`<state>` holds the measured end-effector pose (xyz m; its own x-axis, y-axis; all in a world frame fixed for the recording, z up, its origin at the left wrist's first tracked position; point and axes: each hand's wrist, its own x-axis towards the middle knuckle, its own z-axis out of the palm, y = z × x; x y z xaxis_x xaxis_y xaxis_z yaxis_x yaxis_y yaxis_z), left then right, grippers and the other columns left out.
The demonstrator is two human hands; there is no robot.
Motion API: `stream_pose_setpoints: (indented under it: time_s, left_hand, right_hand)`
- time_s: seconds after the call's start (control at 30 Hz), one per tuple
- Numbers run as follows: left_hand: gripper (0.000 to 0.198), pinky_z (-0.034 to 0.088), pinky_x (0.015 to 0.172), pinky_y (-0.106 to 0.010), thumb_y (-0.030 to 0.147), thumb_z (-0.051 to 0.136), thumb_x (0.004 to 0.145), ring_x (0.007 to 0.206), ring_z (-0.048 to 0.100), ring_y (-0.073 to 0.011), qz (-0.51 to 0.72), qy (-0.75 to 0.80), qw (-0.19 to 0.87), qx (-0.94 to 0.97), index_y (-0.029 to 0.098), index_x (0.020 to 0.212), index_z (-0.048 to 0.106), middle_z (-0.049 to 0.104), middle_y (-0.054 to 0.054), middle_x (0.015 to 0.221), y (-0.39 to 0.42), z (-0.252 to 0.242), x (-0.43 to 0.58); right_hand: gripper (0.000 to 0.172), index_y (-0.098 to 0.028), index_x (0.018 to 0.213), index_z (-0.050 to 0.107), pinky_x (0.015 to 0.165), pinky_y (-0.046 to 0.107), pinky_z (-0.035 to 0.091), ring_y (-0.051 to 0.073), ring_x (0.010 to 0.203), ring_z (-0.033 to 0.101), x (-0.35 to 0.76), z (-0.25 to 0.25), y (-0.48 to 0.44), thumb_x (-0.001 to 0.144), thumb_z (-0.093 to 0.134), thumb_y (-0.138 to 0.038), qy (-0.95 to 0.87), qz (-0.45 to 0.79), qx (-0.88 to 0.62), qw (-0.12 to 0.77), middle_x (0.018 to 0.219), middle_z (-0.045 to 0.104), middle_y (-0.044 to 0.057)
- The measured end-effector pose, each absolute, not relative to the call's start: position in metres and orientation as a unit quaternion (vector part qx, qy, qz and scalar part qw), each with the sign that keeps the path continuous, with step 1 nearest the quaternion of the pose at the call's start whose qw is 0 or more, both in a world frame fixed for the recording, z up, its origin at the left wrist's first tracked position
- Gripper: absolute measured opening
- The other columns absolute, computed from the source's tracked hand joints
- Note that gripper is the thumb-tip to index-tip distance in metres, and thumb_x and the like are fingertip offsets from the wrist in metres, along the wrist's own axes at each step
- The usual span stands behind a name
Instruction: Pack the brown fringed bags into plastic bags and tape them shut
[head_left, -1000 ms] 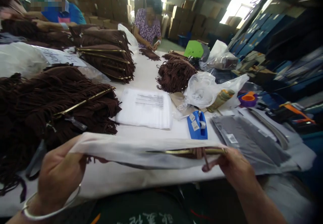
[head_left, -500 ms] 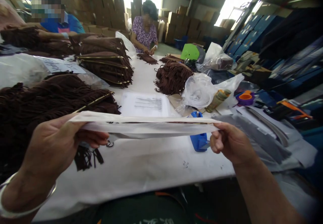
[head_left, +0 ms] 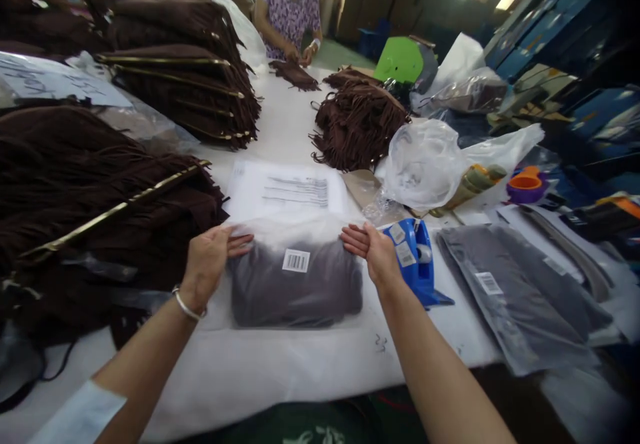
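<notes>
A clear plastic bag [head_left: 295, 229] lies flat on the white table in front of me. Inside it is a folded dark brown item [head_left: 297, 301], seen through the film, and a white barcode label [head_left: 296, 261] sits near its top. My left hand [head_left: 213, 257], with a bangle at the wrist, rests at the bag's upper left corner, fingers stretched across the film. At the upper right corner, my right hand [head_left: 377, 252] lies with its fingers extended inward over the plastic. Both hands touch the bag; parts of the thumbs are hard to make out.
Brown fringed bags [head_left: 90, 184] are piled at left, with another fringed heap [head_left: 357, 124] beyond. A printed sheet [head_left: 295, 191] lies behind the bag. To the right are a blue tape dispenser [head_left: 420, 264] and packed bags [head_left: 515, 291]. A person [head_left: 287, 11] handles brown fringe across the table.
The plastic bag has gone from being held up edge-on between both hands to lying flat on the table. My hands have moved closer together, and my view has tilted down.
</notes>
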<state>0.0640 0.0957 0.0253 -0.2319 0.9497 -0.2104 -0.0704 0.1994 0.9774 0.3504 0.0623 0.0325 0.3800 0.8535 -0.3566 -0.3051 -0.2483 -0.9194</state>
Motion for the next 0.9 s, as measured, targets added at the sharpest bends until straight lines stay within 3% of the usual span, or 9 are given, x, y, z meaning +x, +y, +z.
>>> stream_pose_setpoints:
  time_s: [0.17, 0.3, 0.47, 0.9]
  left_hand:
    - [0.026, 0.060, 0.062, -0.028, 0.033, 0.055, 0.081, 0.075, 0.071, -0.0204, 0.540, 0.624, 0.445, 0.348, 0.012, 0.093, 0.064, 0.070, -0.006, 0.081, 0.118, -0.027, 0.069]
    - [0.021, 0.061, 0.058, -0.026, 0.028, 0.056, 0.082, 0.064, 0.070, -0.0175, 0.554, 0.655, 0.373, 0.354, 0.013, 0.089, 0.068, 0.071, -0.002, 0.076, 0.120, -0.045, 0.069]
    - [0.022, 0.060, 0.051, -0.023, 0.030, 0.061, 0.081, 0.054, 0.067, -0.0138, 0.561, 0.670, 0.358, 0.328, 0.011, 0.086, 0.070, 0.068, 0.001, 0.065, 0.125, -0.047, 0.071]
    - [0.021, 0.060, 0.052, -0.023, 0.030, 0.062, 0.081, 0.056, 0.067, -0.0134, 0.551, 0.685, 0.351, 0.322, 0.013, 0.088, 0.071, 0.069, 0.001, 0.066, 0.127, -0.038, 0.077]
  right_hand:
    - [0.034, -0.009, 0.093, 0.066, 0.060, 0.027, 0.059, 0.023, 0.079, 0.072, 0.340, -0.018, 0.085, 0.090, 0.049, -0.038, -0.223, 0.453, -0.626, 0.594, 0.092, 0.073, 0.015]
    - [0.037, -0.008, 0.094, 0.067, 0.053, 0.025, 0.057, 0.024, 0.077, 0.072, 0.338, -0.036, 0.091, 0.088, 0.051, -0.041, -0.198, 0.415, -0.662, 0.592, 0.091, 0.073, 0.016]
    - [0.038, -0.008, 0.093, 0.067, 0.049, 0.023, 0.056, 0.025, 0.076, 0.072, 0.337, -0.038, 0.093, 0.087, 0.053, -0.042, -0.189, 0.404, -0.677, 0.585, 0.090, 0.073, 0.016]
    - [0.036, -0.007, 0.093, 0.067, 0.046, 0.022, 0.056, 0.025, 0.075, 0.072, 0.342, -0.038, 0.094, 0.086, 0.055, -0.041, -0.172, 0.424, -0.671, 0.583, 0.090, 0.073, 0.016]
